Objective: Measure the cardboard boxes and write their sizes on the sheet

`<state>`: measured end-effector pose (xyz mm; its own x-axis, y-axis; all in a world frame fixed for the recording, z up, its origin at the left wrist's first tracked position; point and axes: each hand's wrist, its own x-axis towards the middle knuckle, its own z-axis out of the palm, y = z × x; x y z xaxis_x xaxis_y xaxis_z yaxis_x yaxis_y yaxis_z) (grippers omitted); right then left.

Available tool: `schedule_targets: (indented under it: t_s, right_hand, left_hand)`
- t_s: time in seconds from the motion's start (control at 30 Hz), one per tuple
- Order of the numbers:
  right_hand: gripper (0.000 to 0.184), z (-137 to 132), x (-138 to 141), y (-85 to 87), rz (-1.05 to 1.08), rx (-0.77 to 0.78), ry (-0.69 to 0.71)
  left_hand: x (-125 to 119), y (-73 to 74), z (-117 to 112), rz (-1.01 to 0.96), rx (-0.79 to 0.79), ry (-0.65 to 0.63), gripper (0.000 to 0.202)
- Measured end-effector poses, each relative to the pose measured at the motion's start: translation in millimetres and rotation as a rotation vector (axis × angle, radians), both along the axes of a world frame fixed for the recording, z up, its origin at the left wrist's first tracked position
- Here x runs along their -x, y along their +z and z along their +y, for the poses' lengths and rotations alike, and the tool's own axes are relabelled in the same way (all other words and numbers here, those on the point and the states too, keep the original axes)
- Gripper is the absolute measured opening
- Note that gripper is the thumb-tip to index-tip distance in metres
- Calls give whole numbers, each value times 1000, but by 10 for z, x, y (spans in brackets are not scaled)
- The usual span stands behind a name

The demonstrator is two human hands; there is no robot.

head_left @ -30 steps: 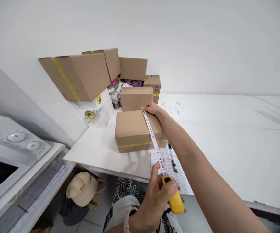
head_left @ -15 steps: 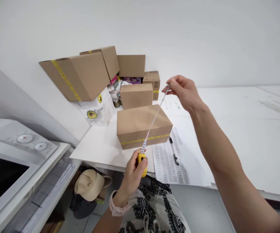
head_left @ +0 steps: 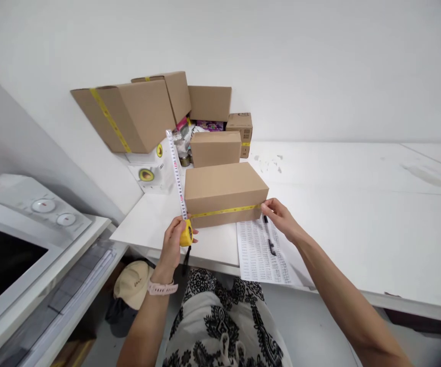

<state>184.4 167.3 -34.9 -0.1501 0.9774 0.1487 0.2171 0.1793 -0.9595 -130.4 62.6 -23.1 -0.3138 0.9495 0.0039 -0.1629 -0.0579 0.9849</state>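
My left hand [head_left: 171,245] is closed around a yellow tape measure [head_left: 186,235] near the table's front edge. Its white blade [head_left: 177,176] sticks out away from me, along the left side of a closed cardboard box [head_left: 226,182], its free end over the white avocado-print carton. Yellow tape runs across the box's front. At the box's front right corner, my right hand [head_left: 281,218] grips the cardboard with thumb and fingertips; some fingers are partly hidden. Below that hand a black pen [head_left: 271,248] lies on a printed sheet [head_left: 253,260].
Behind stand a smaller cardboard box [head_left: 216,150], another taped box [head_left: 246,122] and large cartons [head_left: 147,109] stacked on the avocado-print carton [head_left: 159,178]. A microwave [head_left: 52,214] is at left, with a beige cap [head_left: 132,283] below. The white table [head_left: 358,204] stretches right.
My right hand has let go of the blade's end and come down to the box's front right corner. My left hand has shifted left with the tape measure, its blade now beside the box.
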Motion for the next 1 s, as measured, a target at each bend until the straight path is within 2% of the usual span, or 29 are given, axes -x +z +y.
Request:
schedule_targets:
  t_s: [0.13,0.2,0.27,0.37,0.43,0.5,0.6,0.67,0.73,0.8,0.9,1.0]
  right_hand:
    - [41,-185,59,509,-47,-141,-18]
    - [39,-258,72,710,-97,-201,-51]
    - [39,-284,101,789,-148,-230,-85]
    - [40,-247,148,735,-197,-155,-110]
    - [41,-204,162,701,-221,-118,-100]
    - [43,-163,169,752,-229,-185,-91]
    - [45,-92,226,989,-183,-374,-94]
    - [50,-10,315,1174,-149,-458,-55]
    - [55,114,430,1300,-143,-498,26]
    - [58,271,546,1331,-173,-492,115]
    - [56,500,673,1241,-292,-419,220]
    - [52,628,731,1124,-415,-291,296]
  left_hand:
    - [157,541,-74,9,-97,-69,43]
    - [217,789,-96,-3,-106,-88,40]
    - [233,957,-93,-32,-78,-91,37]
    - [158,1072,-134,-90,-45,-58,32]
    - [49,1102,-256,-149,-30,-76,29]
    - [-100,1105,-448,-221,13,-174,27]
    - [-381,1031,-732,-354,164,-431,32]
    - [-577,925,-839,-441,271,-549,36]
    - [-749,798,-873,-503,341,-569,38]
    - [-876,684,-871,-532,373,-545,39]
    - [-975,586,-882,-545,375,-513,41]
    - [-1004,583,-931,-562,340,-515,41]
